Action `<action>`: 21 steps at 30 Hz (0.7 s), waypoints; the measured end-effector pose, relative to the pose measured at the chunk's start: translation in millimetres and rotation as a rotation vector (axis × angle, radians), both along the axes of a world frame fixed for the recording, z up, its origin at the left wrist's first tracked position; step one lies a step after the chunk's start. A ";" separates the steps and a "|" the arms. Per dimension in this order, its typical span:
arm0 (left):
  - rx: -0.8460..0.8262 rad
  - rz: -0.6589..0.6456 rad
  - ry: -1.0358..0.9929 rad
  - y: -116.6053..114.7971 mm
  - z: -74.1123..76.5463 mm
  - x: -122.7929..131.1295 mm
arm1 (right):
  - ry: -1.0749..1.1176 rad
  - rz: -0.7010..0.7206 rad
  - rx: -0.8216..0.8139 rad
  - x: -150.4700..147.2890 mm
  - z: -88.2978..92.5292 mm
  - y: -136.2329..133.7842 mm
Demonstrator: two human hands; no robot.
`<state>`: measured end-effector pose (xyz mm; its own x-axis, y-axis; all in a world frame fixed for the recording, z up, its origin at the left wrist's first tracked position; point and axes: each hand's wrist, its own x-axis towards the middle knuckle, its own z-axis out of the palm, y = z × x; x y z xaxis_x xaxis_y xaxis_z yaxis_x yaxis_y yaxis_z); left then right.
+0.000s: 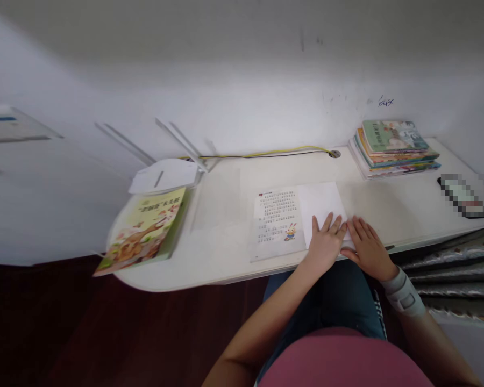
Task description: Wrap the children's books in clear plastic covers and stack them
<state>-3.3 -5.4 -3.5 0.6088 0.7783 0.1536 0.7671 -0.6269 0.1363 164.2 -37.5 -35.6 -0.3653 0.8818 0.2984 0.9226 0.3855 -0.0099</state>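
2 hands (326,242) (370,250), 1 white page (322,201), 1 printed page (275,220)

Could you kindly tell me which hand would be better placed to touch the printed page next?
Probably the left hand: it rests on the blank page, which lies directly beside the printed page. The right hand is farther away, by the blank page's opposite edge, with the left hand in between.

On the desk (220,250), papers (276,226) lie between router (165,175) and book stack (397,148).
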 end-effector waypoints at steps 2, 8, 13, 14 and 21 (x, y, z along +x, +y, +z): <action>-0.001 -0.025 -0.005 -0.2 0.2 -1.4 | 0.005 0.005 0.006 0.2 -0.8 0.1; 0.003 -0.070 -0.026 -1.3 -4.3 -2.1 | 0.006 0.009 0.019 -0.1 -0.3 0.8; -0.065 -0.157 -0.069 1.4 -1.8 -4.2 | 0.006 -0.018 0.024 -0.8 -1.7 -0.3; -0.074 -0.192 -0.088 2.5 0.1 -8.3 | 0.009 -0.025 0.024 -0.4 -2.6 -1.2; 0.012 0.283 -0.251 29.0 -2.8 -89.0 | 0.003 -0.021 0.041 -10.1 13.5 -0.4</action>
<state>-92.2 23.6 -6.3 0.3123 0.9076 0.2806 0.8538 -0.3977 0.3361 154.2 -37.9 -22.1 -0.3456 0.8765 0.3352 0.9306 0.3660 0.0025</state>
